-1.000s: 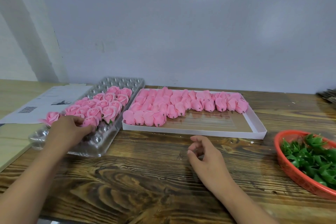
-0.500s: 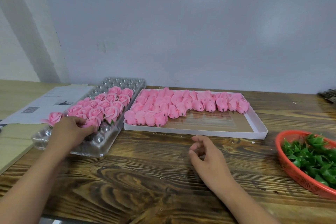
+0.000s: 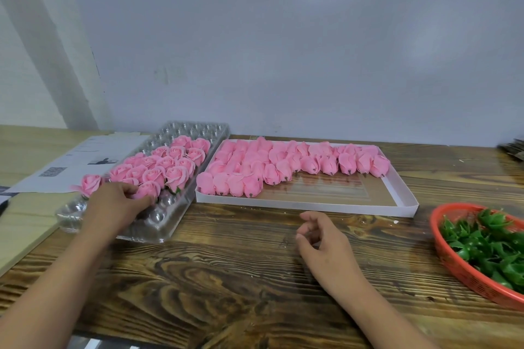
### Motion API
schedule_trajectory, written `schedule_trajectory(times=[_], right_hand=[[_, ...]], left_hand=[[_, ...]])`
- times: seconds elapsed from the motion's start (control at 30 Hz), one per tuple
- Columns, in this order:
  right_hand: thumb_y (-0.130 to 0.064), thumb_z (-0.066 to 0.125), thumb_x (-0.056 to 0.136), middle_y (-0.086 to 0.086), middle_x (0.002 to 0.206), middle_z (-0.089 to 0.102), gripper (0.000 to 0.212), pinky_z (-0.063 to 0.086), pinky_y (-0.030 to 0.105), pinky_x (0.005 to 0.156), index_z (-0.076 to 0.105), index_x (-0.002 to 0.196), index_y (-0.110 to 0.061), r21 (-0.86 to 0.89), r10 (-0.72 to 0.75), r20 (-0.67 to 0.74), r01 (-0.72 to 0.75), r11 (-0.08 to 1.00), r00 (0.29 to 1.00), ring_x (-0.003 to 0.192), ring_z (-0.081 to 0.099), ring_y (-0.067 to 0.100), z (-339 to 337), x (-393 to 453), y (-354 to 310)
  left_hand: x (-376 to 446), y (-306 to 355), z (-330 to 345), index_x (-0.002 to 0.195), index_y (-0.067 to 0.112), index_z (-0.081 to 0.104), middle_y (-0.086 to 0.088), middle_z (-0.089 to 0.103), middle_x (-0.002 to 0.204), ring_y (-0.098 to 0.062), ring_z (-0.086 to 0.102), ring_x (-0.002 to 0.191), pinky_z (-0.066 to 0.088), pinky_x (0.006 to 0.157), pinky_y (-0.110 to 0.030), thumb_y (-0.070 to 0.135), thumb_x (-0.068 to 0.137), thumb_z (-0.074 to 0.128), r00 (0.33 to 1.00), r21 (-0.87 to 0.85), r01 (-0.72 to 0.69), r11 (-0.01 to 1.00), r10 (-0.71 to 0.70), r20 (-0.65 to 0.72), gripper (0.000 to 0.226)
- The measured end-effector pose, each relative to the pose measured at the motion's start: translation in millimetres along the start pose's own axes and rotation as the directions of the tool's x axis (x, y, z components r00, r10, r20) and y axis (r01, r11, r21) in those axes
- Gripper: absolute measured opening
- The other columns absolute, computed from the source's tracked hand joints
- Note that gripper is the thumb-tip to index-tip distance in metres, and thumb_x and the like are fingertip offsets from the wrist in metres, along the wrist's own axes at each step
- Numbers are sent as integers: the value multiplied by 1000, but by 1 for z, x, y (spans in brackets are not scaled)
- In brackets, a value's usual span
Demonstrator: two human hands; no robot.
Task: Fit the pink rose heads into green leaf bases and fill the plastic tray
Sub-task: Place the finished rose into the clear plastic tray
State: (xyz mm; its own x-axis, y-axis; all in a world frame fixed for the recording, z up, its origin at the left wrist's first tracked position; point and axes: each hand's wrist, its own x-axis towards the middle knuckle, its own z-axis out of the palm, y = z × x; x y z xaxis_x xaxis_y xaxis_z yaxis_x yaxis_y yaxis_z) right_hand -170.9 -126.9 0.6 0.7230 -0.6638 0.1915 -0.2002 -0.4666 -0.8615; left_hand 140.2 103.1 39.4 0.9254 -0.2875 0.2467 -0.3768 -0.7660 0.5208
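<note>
- The clear moulded plastic tray (image 3: 158,224), with rows of round cups, lies on the dark grained wooden table (image 3: 241,278) and serves as the landmark here; its middle rows hold assembled pink roses (image 3: 167,164), while the far cups and those at the near edge are bare.
- The left hand (image 3: 119,204) lies over the near part of that tray, fingertips curled against one pink rose head (image 3: 149,189) sitting at the front of the filled rows; whether they pinch it or only press it down I cannot tell.
- The right hand (image 3: 323,241) rests on the table to the right of the tray, fingers loosely curled and holding nothing.
- Loose pink rose heads (image 3: 283,167) lie packed in a shallow white cardboard box (image 3: 306,205) just right of the tray; the green plastic leaf bases (image 3: 487,241) sit in a red woven plastic basket (image 3: 453,266) farther right again.
- One stray rose (image 3: 91,183) stands at the tray's left rim.
- The heads look very light and soft, probably foam-like, so petals would likely dent or tear under a squeeze.
- Best held low, around the firmer bud base near the dark stub, and pushed straight into a leaf base.
- The thin tray likely flexes and slides, so steady it when seating flowers.
</note>
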Motion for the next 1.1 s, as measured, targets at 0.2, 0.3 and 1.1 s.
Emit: schedule_trajectory(times=[0.2,0.3,1.1], right_hand=[[-11,62,91,-7,93,63,33,43,8,72,52,116,-30,20,-6,0,6,1000,1000,86,57,-2,1,0,1],[-13,62,91,-9,91,64,34,43,7,72,50,113,-36,13,-11,9,11,1000,1000,87,57,-3,2,0,3],[-11,60,88,-7,84,63,10,46,22,67,61,89,-21,-177,80,-10,-81,981,997,85,61,14,-32,104,-35]], left_hand=[[-5,5,-10,103,7,74,6,66,72,-16,60,68,46,65,-30,26,79,87,998,-56,37,998,-34,47,33],[-17,9,-17,122,6,69,-3,71,97,-22,61,87,50,85,-42,24,79,87,997,-103,77,992,-74,38,50],[-109,129,99,92,29,68,11,60,67,-6,60,75,41,61,-10,26,96,65,755,-348,-521,780,611,238,5]])
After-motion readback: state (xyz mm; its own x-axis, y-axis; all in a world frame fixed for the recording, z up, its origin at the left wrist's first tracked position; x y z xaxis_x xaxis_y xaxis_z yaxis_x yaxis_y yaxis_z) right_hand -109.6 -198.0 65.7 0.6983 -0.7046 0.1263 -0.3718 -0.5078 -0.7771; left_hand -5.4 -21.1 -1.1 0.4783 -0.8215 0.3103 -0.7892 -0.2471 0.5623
